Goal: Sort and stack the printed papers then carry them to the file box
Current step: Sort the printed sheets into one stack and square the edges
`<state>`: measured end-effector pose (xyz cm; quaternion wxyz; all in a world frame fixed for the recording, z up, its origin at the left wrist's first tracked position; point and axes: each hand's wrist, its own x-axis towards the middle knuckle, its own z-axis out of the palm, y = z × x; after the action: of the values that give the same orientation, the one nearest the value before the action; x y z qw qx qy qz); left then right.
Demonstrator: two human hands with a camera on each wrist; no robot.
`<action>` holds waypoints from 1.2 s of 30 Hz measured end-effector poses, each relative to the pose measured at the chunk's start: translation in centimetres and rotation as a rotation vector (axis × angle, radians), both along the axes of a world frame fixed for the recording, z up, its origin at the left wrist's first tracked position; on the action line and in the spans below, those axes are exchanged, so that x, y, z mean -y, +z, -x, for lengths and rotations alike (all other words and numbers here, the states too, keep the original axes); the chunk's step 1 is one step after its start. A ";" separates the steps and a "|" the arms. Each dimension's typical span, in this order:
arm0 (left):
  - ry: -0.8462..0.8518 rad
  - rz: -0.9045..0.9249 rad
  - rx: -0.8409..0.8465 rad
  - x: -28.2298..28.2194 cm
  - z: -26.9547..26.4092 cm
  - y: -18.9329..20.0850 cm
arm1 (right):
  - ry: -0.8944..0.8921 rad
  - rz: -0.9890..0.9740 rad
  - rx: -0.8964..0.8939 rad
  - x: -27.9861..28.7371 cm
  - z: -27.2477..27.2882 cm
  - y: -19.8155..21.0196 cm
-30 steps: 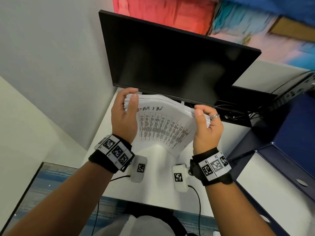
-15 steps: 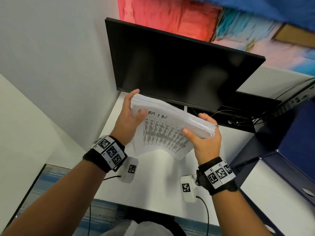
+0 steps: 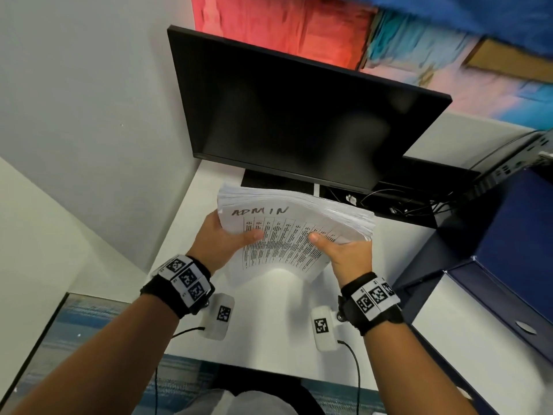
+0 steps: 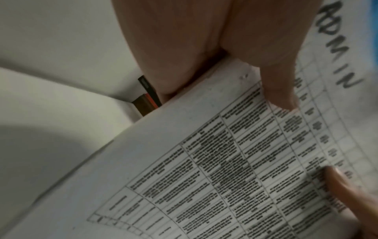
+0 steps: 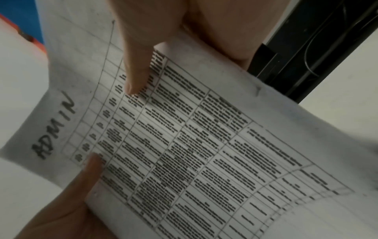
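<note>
A person stands at a white counter [image 3: 269, 324], forearms reaching forward with tagged bands on both wrists. Nearest the camera, two small white tagged units lie on the counter, each trailing a black cable.

Just beyond them, both hands hold one thick stack [image 3: 294, 232] of printed papers, lifted off the counter. The left hand [image 3: 223, 241] grips the stack's left edge, thumb pressed on the top sheet and fingers hidden beneath. The right hand [image 3: 344, 254] grips the right side the same way, thumb on the printed table. The top sheet carries a dense grid of text and the handwritten word "ADMIN" near its far edge. The stack bows slightly between the two grips, and its far edge looks loosely squared, some sheets stepping out.

Behind the stack stands a dark monitor [image 3: 299, 115] with tangled cables at its foot. To the right sits a dark blue box [image 3: 514, 235], its flap lying open toward the person; it may be the file box, though that cannot be confirmed.

Judging by this view, the gathering is largely done, with the papers in one pile and no loose sheets visible on the counter. The carry to the box and the placing inside appear to remain.
</note>
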<state>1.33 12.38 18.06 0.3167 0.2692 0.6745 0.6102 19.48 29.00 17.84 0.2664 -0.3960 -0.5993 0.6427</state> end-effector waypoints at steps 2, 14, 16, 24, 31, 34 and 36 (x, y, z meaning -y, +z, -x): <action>-0.024 -0.008 0.004 -0.1 0.1 0.1 | 0.009 -0.009 0.010 -0.4 0.0 -0.1; -0.033 -0.054 -0.069 -0.2 0.7 1.3 | 0.048 -0.129 -0.148 0.3 0.1 1.9; -0.012 -0.104 -0.056 -0.3 0.6 1.8 | 0.019 -0.158 -0.223 0.4 0.4 2.8; 0.288 -0.344 -0.098 -1.9 -1.0 4.7 | -0.207 -0.171 -0.444 0.8 1.6 5.8; 0.245 -0.392 -0.080 -2.2 -0.5 4.3 | -0.094 -0.186 -0.456 2.0 1.4 4.1; 0.197 -0.360 -0.123 -2.1 -0.2 4.0 | -0.102 -0.202 -0.457 2.2 1.4 4.0; 0.189 -0.335 -0.153 -2.1 0.0 3.7 | -0.097 -0.213 -0.428 2.2 1.2 3.9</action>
<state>1.30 14.49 21.76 0.1566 0.2994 0.6078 0.7186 18.30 26.83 21.71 0.4579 -0.2489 -0.5740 0.6315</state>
